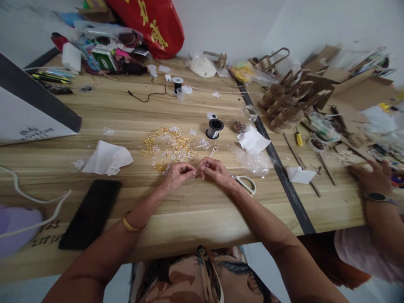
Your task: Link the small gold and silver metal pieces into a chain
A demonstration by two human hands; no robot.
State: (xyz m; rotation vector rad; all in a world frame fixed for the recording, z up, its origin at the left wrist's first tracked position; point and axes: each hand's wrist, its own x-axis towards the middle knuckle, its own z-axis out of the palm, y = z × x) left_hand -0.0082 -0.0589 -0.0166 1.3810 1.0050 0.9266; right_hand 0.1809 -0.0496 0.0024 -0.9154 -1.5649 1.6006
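Observation:
My left hand [177,174] and my right hand [214,171] meet over the wooden table [189,210], fingertips pinched together on a tiny metal piece [197,172] that is too small to name. Just beyond them lies a scattered pile of small gold and silver findings [170,146]. A spool of thin wire [214,128] stands behind the pile. White-handled scissors [245,183] lie right beside my right wrist. A gold bangle [130,225] circles my left forearm.
A black phone [91,212] and a crumpled tissue [107,158] lie to the left. Another person's hand with a watch [374,181] rests at the right among wooden model parts [293,99]. A red bag [151,23] and clutter fill the far edge.

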